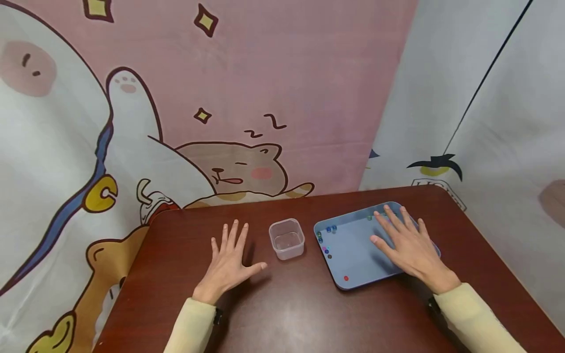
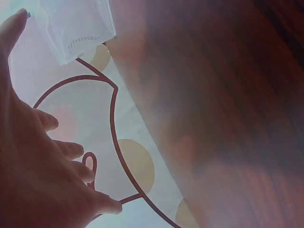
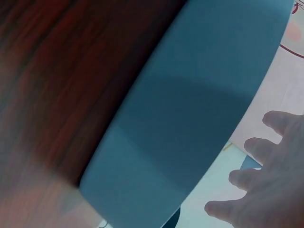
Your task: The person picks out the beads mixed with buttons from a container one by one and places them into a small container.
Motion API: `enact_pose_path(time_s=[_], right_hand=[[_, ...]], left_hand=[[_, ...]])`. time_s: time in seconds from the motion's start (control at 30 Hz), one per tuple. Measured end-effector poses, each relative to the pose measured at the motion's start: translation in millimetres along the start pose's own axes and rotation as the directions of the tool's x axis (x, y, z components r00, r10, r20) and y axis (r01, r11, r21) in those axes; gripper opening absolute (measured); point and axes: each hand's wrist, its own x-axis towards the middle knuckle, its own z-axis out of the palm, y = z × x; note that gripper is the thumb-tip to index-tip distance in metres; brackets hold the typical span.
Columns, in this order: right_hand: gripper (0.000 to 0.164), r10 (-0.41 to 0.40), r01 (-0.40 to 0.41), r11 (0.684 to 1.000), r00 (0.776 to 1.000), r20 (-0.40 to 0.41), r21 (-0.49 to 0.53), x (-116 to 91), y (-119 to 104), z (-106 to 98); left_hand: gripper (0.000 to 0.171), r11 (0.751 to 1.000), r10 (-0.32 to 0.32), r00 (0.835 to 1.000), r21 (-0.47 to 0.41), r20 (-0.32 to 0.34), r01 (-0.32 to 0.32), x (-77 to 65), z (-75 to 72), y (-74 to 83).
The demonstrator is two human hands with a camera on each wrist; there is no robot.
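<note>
My left hand point(image 1: 227, 264) is spread above the table, left of a small clear plastic container point(image 1: 288, 240), and holds nothing. In the left wrist view that container point(image 2: 78, 28) shows at the top, beyond the thumb. My right hand point(image 1: 408, 250) spreads its fingers over the right part of a shallow blue tray point(image 1: 362, 260), also holding nothing. Several small glass marbles point(image 1: 328, 229) lie along the tray's left side and a red one point(image 1: 346, 278) near its front corner. The hand hides part of the tray. In the right wrist view the tray's outer wall point(image 3: 166, 109) fills the middle.
The dark reddish-brown table point(image 1: 282, 314) carries the container and the tray side by side. A pink cloth with cartoon animals point(image 1: 309, 88) hangs behind the table's back edge, and a pale cloth point(image 1: 507, 122) hangs at the right.
</note>
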Motion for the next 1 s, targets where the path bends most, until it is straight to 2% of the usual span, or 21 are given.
enact_pose_path(time_s=[0.4, 0.8, 1.0], right_hand=[[0.078, -0.018, 0.018, 1.000, 0.999, 0.028, 0.006, 7, -11, 3], [0.077, -0.056, 0.049, 0.994, 0.996, 0.072, 0.102, 18, -29, 7], [0.075, -0.069, 0.055, 0.985, 0.994, 0.083, 0.162, 22, -35, 14]], left_hand=[[0.123, 0.999, 0.031, 0.999, -0.036, -0.016, -0.031, 6.9, 1.3, 8.3], [0.121, 0.988, 0.041, 0.999, -0.148, -0.014, -0.043, 23.4, 2.6, 29.5], [0.120, 0.971, 0.046, 0.999, -0.235, -0.012, -0.048, 32.6, 9.3, 40.2]])
